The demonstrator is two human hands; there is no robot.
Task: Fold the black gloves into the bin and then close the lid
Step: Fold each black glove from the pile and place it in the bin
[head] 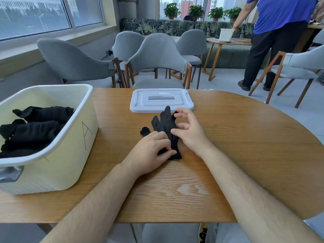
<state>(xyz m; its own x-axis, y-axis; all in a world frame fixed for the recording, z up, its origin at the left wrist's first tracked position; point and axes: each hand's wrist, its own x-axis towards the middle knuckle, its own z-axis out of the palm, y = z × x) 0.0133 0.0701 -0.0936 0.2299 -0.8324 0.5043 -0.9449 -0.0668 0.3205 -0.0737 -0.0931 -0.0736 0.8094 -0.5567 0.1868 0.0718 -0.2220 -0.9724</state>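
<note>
Head view: the black glove (165, 125) lies flat on the table (236, 137), just short of the lid (161, 100); the left hand (152, 148) pinches its cuff; the right hand (189, 132) is half-curled, thumb on the palm, whether pinching I cannot tell; thin fabric may spring open or bunch mid-fold; the bin (75, 141), left, holds folded gloves (35, 127).

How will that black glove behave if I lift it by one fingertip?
Likely floppy: the glove lies flat and creased on the table, so it should droop. Probably light, since it looks thin. Unlikely to roll; gloves in the bin lie slumped too.
</note>
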